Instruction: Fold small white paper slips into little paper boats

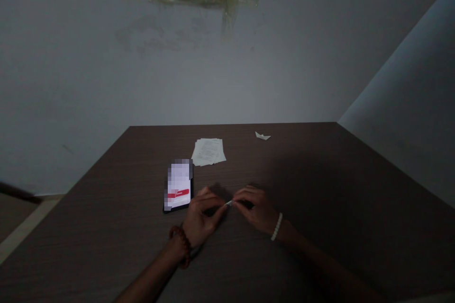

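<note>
- From where I stand, both hands are nearly closed at the fingertips, thumbs against fingers, with a narrow white piece of paper [228, 203] pinched between them, the left hand [202, 218] at one end and the right hand [261, 210] at the other.
- The paper is so small that a light pinch near its edges looks best; a hard squeeze could crumple it.
- I'd have one hand steady it while the other works any crease slowly, edges lined up first. I can't tell how it is folded, as the fingers cover much of it.
- The counter [320, 161] below the hands offers a firm surface for pressing a crease flat.
- The light is dim, so a close look at the edges would help.
- Beyond the right hand sits a small paper boat [262, 137]; beyond the left, a printed paper stack [209, 151], with a smartphone [179, 184] just beside that hand.
</note>
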Demonstrator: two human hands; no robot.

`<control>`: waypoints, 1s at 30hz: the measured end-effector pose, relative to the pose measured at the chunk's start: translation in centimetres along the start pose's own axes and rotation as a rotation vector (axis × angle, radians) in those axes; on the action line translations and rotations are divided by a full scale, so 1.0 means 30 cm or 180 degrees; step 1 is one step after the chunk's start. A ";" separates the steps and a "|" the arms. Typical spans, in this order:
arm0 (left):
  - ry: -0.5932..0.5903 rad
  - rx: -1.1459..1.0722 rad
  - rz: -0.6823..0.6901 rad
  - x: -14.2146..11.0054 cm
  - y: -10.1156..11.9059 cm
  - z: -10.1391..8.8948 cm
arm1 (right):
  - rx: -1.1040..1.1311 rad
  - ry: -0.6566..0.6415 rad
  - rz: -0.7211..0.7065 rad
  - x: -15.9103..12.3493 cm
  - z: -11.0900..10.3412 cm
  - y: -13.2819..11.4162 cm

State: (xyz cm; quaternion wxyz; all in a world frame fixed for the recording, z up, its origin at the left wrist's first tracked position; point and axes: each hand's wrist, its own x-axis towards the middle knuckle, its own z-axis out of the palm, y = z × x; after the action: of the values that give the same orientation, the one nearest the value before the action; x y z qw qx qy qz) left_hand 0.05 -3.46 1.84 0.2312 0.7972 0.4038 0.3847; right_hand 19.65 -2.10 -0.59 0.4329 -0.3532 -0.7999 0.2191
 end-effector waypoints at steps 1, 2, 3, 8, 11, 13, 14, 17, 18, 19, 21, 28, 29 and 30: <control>-0.0017 0.0022 0.0014 0.000 0.000 0.000 | 0.0004 0.0001 0.0020 -0.001 0.001 0.001; -0.0018 0.0048 0.0031 0.000 0.000 0.001 | -0.0007 0.0002 0.0039 -0.002 0.002 0.000; -0.0011 0.0074 0.0059 0.001 -0.001 0.002 | -0.0031 0.0001 0.0052 -0.002 0.002 0.000; 0.0151 0.0129 0.0354 0.001 -0.011 0.019 | -0.0236 -0.0062 -0.0063 0.003 -0.004 -0.006; 0.0236 0.0163 0.0574 -0.001 -0.021 0.028 | -0.0303 -0.0093 -0.0184 0.006 -0.006 -0.007; 0.0263 0.0193 0.0644 -0.003 -0.024 0.027 | -0.0296 -0.0082 -0.0195 0.007 -0.004 -0.008; 0.0252 0.0193 0.0627 -0.003 -0.025 0.025 | -0.0269 -0.0059 -0.0174 0.008 -0.003 -0.009; 0.0212 0.0074 0.0451 -0.001 -0.019 0.015 | -0.0110 0.0058 0.0001 0.009 0.004 -0.015; 0.0204 0.0007 0.0379 0.000 -0.015 0.012 | -0.0052 0.0106 0.0084 0.008 0.007 -0.017; 0.0203 -0.0055 0.0312 0.001 -0.011 0.009 | 0.0004 0.0139 0.0172 0.007 0.011 -0.019; 0.0207 -0.0131 0.0210 0.004 -0.002 0.006 | 0.0099 0.0149 0.0354 0.003 0.016 -0.020; 0.0259 0.0037 0.0336 0.001 0.001 0.017 | -0.0195 0.0048 0.0336 -0.010 0.023 -0.005; 0.0241 0.0056 0.0427 -0.001 -0.003 0.018 | -0.0245 0.0007 0.0268 -0.011 0.023 -0.003; 0.0206 0.0052 0.0501 -0.002 -0.007 0.019 | -0.0276 -0.0033 0.0227 -0.013 0.024 -0.002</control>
State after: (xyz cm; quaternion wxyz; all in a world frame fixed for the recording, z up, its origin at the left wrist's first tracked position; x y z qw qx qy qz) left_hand 0.39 -3.41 1.33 0.1806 0.8155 0.3503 0.4238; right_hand 19.17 -2.45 -1.13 0.4050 -0.3988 -0.7978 0.2013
